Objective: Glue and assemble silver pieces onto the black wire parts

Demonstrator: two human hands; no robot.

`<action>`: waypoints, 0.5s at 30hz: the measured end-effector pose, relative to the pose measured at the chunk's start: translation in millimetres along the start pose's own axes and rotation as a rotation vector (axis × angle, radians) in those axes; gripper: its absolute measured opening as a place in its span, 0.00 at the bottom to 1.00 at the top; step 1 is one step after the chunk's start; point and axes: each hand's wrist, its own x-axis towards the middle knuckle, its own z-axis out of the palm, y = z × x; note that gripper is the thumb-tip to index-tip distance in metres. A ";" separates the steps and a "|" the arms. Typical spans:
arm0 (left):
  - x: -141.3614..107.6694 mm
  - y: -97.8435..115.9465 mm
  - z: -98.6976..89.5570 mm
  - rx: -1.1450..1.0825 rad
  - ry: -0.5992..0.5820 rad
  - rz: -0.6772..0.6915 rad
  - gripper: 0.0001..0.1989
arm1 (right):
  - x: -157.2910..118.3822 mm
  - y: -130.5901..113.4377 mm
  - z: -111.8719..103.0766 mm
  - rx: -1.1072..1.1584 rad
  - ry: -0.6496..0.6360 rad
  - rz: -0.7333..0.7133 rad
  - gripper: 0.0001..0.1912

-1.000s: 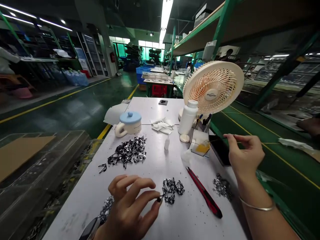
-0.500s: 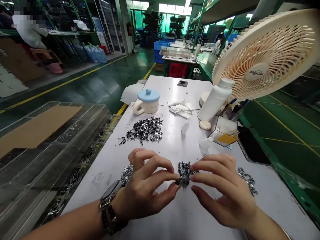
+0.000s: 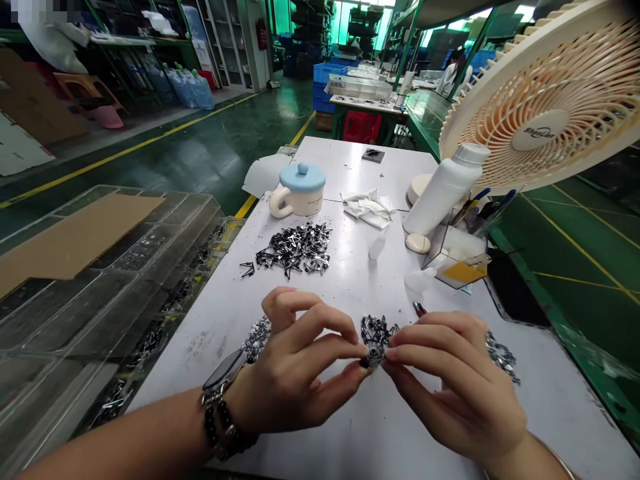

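Note:
My left hand [image 3: 305, 370] pinches a small black part [image 3: 365, 363] between thumb and forefinger. Close beside it, my right hand [image 3: 457, 383] has its thumb and fingertips together, and whatever lies between them is too small to make out. Just beyond the fingertips lies a little heap of black and silver metal parts [image 3: 374, 331]. Partly behind my left hand is a pile of silver parts [image 3: 257, 339], and another silver pile [image 3: 501, 358] shows past my right hand. A larger heap of black and silver clip-like pieces [image 3: 296, 248] lies farther up the white table [image 3: 200, 353].
A lidded mug [image 3: 306, 197], crumpled tissue [image 3: 369, 208], small translucent bottle [image 3: 377, 247] and white bottle [image 3: 445, 190] stand beyond. A fan [image 3: 540, 127], pen holder [image 3: 463, 257] and dark phone [image 3: 517, 290] are at right. Compartmented plastic trays [image 3: 80, 320] lie left. A person sits far left.
My right thumb and fingertips have closed together and come nearer the left fingertips. The left hand keeps its pinch on the black part. The view has shifted slightly.

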 end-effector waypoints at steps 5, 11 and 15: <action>-0.2 -1.5 -0.3 -0.009 -0.002 -0.016 0.07 | -1.1 -0.4 0.5 0.048 -0.021 0.070 0.08; 4.2 -2.1 1.5 0.014 0.005 -0.011 0.07 | -0.5 -1.6 0.5 0.027 0.008 0.054 0.09; 4.2 -1.8 2.3 0.019 0.018 -0.032 0.08 | 0.1 -2.6 0.3 0.012 0.027 0.034 0.09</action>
